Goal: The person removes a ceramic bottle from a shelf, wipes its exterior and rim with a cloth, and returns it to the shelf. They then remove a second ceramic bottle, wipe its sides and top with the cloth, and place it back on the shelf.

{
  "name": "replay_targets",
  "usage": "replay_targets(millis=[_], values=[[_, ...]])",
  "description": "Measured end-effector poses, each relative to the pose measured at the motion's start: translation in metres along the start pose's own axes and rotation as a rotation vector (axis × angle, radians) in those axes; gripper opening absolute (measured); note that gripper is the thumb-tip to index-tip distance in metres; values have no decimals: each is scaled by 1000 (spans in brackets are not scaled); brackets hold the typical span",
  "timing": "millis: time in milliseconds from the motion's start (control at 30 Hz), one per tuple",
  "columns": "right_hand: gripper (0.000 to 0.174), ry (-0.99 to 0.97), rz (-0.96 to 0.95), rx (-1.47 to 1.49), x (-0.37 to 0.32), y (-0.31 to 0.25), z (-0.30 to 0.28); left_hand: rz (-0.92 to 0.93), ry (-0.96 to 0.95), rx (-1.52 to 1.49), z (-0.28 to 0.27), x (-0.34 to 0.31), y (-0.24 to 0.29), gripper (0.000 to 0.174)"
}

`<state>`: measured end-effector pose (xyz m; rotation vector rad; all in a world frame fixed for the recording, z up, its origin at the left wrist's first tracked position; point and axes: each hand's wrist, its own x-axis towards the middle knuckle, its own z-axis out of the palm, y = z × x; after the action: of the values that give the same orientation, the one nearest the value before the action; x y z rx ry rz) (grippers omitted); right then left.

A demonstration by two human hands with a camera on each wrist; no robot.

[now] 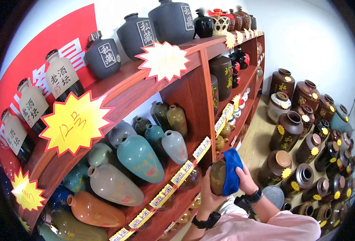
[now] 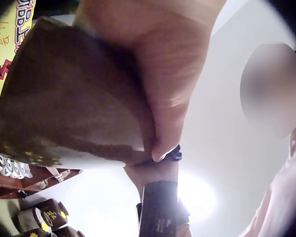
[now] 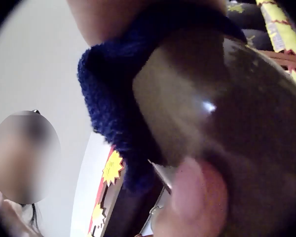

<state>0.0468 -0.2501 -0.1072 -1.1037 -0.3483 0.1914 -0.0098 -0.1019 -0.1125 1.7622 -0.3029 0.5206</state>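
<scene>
In the head view my left hand point(image 1: 208, 196) grips an olive-brown glazed liquor jar point(image 1: 217, 176) from below and the side. My right hand point(image 1: 246, 181) holds a fuzzy blue cloth point(image 1: 232, 172) against the jar's right side. The left wrist view shows the left hand point(image 2: 163, 69) closely around the jar's dark body point(image 2: 74, 94). In the right wrist view the cloth point(image 3: 106, 89) wraps over one end of the shiny jar point(image 3: 256, 133), and a fingertip point(image 3: 200, 197) presses its surface. The right hand's fingers are mostly hidden behind the cloth.
A red-brown wooden shelf point(image 1: 185, 100) stands at the left, with several glazed jars, such as a teal one point(image 1: 140, 157), and starburst price tags point(image 1: 77, 123). Many dark jars point(image 1: 286, 130) crowd the floor at the right. A grey round stool top point(image 1: 272, 197) is near my right arm.
</scene>
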Motion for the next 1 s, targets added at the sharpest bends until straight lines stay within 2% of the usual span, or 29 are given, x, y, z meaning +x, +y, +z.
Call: replay_targets(millis=[67, 100, 200, 333, 400, 467, 567, 667, 767, 867, 967, 1000], values=[[68, 19, -63, 21, -7, 25, -4, -48, 137, -302, 13, 2, 7, 105], [72, -33, -10, -5, -10, 29, -6, -72, 206, -453, 17, 4, 11, 105], [75, -140, 54, 22, -15, 33, 0, 28, 282, -447, 15, 5, 14, 104], [77, -235, 100, -20, -18, 42, -5, -9, 351, -277, 5, 0, 8, 102], [78, -291, 150, -46, -18, 44, -8, -67, 363, -346, 3, -2, 13, 102], [78, -328, 231, 87, -20, 37, -4, -96, 349, -377, 1, -7, 6, 103], [73, -326, 398, 309, -27, 53, -12, -123, 431, -403, 5, -19, -16, 104], [66, -240, 393, 173, -29, 55, -11, -178, 426, -442, 4, -21, -18, 103], [60, -126, 256, -55, -34, 43, 2, -227, 473, -488, 1, -15, -23, 97], [53, -93, 151, -98, -34, 39, 13, -347, 442, -484, -4, -8, -10, 91], [37, -38, 50, -201, -34, 45, 16, -272, 479, -390, 0, -8, -8, 85], [32, 8, 106, -233, -34, 42, 16, -280, 480, -419, -1, -7, -7, 85]])
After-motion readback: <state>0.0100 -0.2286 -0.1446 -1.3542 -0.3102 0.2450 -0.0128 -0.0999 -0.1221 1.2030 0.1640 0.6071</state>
